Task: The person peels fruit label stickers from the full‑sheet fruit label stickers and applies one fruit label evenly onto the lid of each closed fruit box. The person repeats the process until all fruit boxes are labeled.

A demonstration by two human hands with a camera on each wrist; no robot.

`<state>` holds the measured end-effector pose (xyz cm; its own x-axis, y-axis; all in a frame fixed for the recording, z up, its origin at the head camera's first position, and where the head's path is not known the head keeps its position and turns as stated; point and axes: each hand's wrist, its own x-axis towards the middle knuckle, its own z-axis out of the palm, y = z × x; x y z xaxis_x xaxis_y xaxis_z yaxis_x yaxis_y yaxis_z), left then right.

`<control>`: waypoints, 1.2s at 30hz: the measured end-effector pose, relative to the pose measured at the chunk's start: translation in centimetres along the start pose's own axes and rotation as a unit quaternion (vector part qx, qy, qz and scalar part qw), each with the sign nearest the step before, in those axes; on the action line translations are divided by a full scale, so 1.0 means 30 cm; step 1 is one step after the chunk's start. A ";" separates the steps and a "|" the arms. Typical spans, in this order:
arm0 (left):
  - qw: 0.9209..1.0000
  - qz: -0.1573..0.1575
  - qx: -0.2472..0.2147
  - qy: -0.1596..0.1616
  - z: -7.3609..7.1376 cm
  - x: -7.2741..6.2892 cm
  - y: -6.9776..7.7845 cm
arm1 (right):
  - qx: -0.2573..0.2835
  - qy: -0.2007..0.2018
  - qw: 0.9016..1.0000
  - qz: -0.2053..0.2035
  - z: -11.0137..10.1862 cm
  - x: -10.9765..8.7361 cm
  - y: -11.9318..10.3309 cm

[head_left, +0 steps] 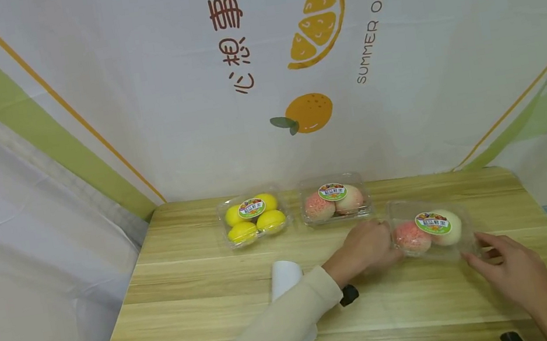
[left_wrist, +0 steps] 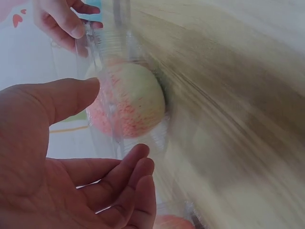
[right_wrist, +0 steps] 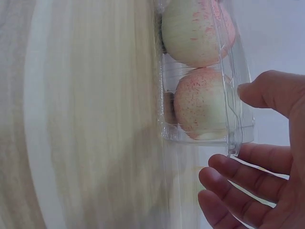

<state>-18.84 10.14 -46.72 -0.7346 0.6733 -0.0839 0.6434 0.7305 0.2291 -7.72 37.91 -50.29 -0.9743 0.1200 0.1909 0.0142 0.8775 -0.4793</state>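
A clear plastic fruit box (head_left: 460,220) with two pink-and-cream peaches (right_wrist: 200,102) and a round label (head_left: 433,223) is at the right of the table, between both hands. My left hand (head_left: 369,244) is at its left end, slightly blurred. In the left wrist view, that hand's thumb overlaps the lid edge and its loosely bent fingers are beside the box's end. My right hand (head_left: 516,269) pinches the near right corner of the box. Seen from the right wrist, the thumb touches the lid's rim, with the forefinger just past the corner.
Along the table's back edge stand a second clear box (head_left: 355,177) of peaches and one of yellow lemons (head_left: 242,234). A white object (head_left: 285,275) lies partly hidden under my left sleeve (head_left: 281,328). A printed cloth (head_left: 181,119) hangs behind the wooden table (head_left: 169,327).
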 end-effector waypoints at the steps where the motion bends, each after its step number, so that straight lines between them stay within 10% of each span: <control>1: 1.000 -0.003 -0.006 -0.002 0.002 0.004 0.000 | -0.001 0.000 1.000 0.002 -0.001 0.003 -0.001; 36: 0.993 -0.067 -0.096 0.011 0.031 0.046 0.043 | -0.024 0.013 0.997 0.066 0.017 0.083 -0.015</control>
<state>-18.82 12.10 -47.45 -0.8173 0.5665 -0.1055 0.4871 0.7770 0.3988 -10.27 37.57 -50.04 -0.9567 0.2484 0.1515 0.1541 0.8742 -0.4605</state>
